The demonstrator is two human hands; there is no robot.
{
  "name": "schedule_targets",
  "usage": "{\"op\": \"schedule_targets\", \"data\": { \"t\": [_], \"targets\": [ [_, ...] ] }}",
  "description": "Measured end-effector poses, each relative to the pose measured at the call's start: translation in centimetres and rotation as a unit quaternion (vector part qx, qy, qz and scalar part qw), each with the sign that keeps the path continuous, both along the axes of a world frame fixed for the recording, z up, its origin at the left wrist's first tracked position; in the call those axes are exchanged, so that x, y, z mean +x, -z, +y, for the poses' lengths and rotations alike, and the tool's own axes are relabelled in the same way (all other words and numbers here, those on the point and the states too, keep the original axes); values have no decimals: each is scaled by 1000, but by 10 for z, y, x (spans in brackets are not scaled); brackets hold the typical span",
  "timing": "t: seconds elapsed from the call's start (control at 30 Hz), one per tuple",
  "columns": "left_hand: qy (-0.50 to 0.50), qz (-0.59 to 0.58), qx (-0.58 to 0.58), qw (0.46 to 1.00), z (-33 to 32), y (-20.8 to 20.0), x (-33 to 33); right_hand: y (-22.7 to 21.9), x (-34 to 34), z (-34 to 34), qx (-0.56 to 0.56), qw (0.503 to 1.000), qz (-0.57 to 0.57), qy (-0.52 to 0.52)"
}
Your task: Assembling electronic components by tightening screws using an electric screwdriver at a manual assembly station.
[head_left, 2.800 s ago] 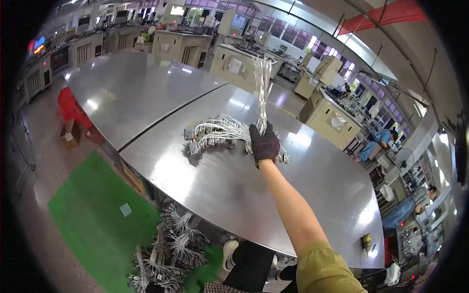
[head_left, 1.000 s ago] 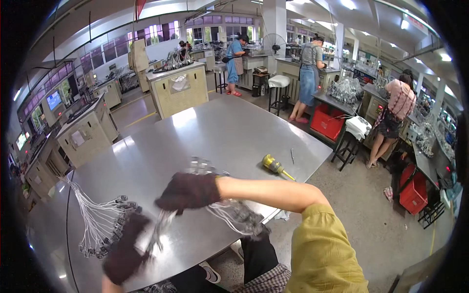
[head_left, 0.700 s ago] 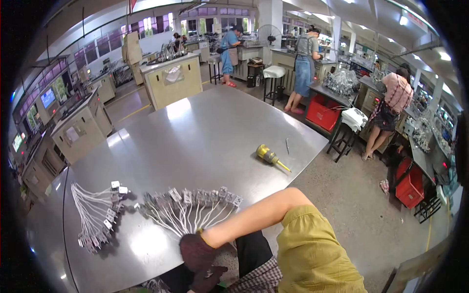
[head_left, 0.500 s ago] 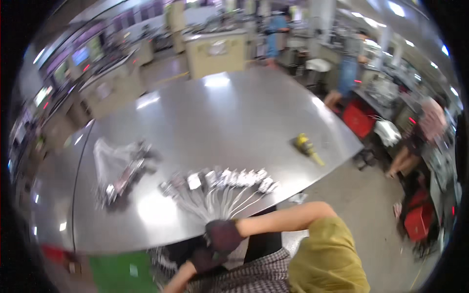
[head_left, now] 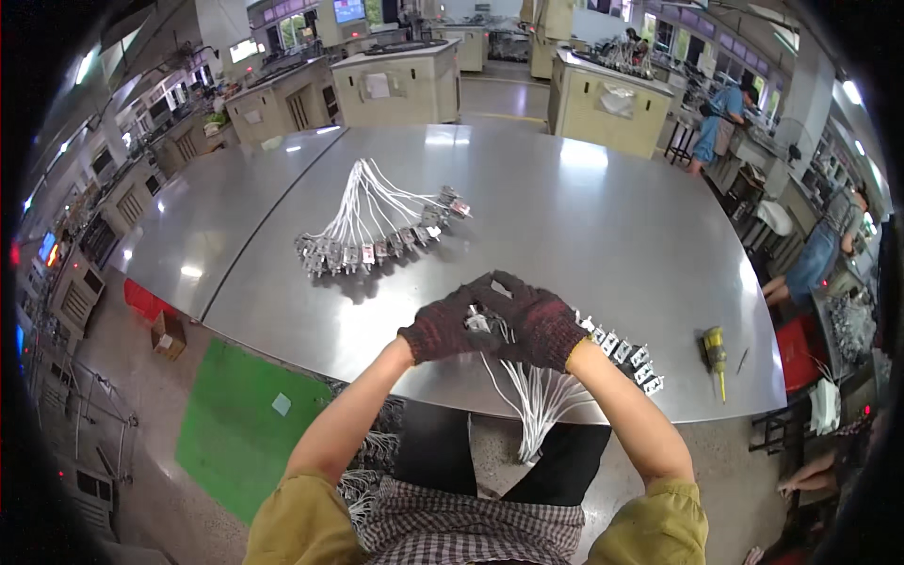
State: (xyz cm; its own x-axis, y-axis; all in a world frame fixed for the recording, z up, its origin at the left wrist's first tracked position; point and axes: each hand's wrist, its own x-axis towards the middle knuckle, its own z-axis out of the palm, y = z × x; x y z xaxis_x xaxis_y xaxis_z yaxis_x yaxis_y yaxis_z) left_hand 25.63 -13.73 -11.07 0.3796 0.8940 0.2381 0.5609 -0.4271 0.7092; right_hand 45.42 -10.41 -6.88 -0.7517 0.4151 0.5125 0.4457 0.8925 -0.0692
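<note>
I have both gloved hands, left (head_left: pixel 441 328) and right (head_left: pixel 535 320), together at the table (head_left: pixel 603 217) edge, fingers closed on a wire bundle (head_left: pixel 537 400); its tails hang off, connectors fanned rightward. Another bundle (head_left: pixel 377 226) lies farther in.

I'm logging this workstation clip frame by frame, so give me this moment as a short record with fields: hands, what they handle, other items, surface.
left hand: dark glove, on the near wire bundle
right hand: dark glove, on the same bundle, touching the left
near wire bundle: white wires with connectors, fanned at the table edge, ends hanging over
far wire bundle, lying apart, mid-table
screwdriver: yellow handle, near the right edge
table: bare metal top
</note>
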Motion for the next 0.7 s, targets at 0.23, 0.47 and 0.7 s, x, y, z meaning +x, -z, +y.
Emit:
{"op": "schedule_targets", "data": {
  "t": [0.23,0.47,0.7],
  "targets": [
    [-127,118,128,977,-30,22,2,14,37,21,-167,985,38,29],
    [-170,206,-8,964,-21,4,23,11,26,17,-172,985,-19,22],
    [-179,356,-38,916,9,14,27,2,-22,-5,-99,989,-93,-57]
  ]
}}
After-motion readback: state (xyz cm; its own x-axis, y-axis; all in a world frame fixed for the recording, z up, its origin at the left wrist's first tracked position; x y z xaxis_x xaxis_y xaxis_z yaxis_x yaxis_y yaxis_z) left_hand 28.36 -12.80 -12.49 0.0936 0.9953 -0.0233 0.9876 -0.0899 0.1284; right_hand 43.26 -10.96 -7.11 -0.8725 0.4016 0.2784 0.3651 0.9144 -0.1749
